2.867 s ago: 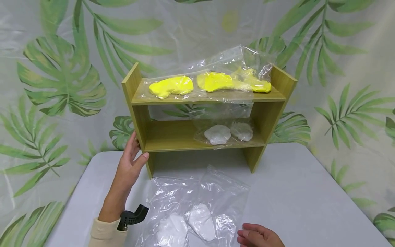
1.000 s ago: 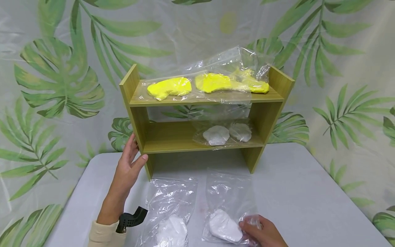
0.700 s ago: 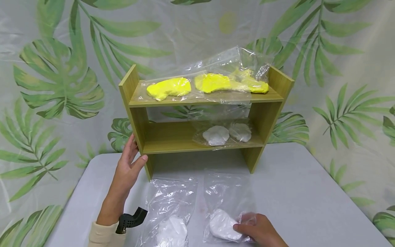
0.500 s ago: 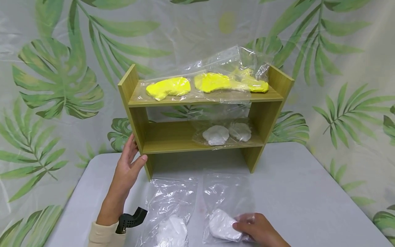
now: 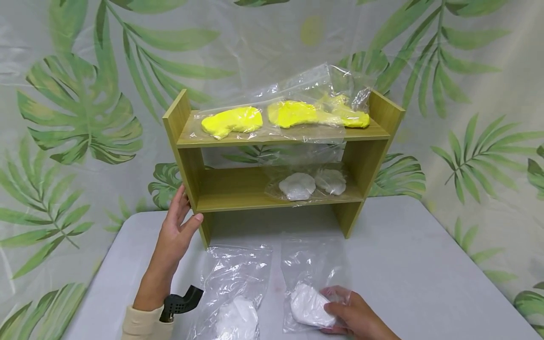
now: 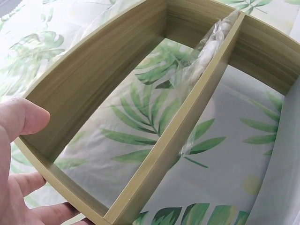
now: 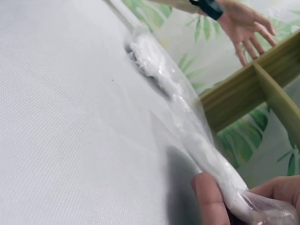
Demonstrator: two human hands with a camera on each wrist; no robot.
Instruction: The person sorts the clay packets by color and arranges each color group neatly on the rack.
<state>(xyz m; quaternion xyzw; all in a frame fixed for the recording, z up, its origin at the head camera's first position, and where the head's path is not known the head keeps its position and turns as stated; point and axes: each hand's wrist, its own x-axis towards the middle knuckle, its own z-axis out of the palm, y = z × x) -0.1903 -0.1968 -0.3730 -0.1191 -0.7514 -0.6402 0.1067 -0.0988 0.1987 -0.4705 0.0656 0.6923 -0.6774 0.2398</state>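
Note:
My right hand [image 5: 350,311] grips the right edge of a clear plastic bag with a white clay-like lump [image 5: 310,306], thumb on top and fingers beneath. In the right wrist view this bag [image 7: 211,157] is tilted up over the table, with a shadow below. A similar bag with a white lump [image 5: 237,317] lies flat to its left. My left hand [image 5: 176,226] rests on the left side panel of a two-tier wooden shelf [image 5: 238,189], fingers extended along the outside. Its thumb [image 6: 28,117] is at the front edge in the left wrist view.
Clear bags with yellow lumps [image 5: 238,120] lie across the shelf's top tier. On the lower tier, toward the right, sit bagged white lumps [image 5: 297,185]. The shelf stands on a pale table [image 5: 408,264] before a leaf-patterned cloth [image 5: 272,38].
My right hand, empty beside the bags at first, has taken hold of the right-hand bag and drawn it rightward from the other. Lately that bag has shifted slightly upward. My left hand has stayed put.

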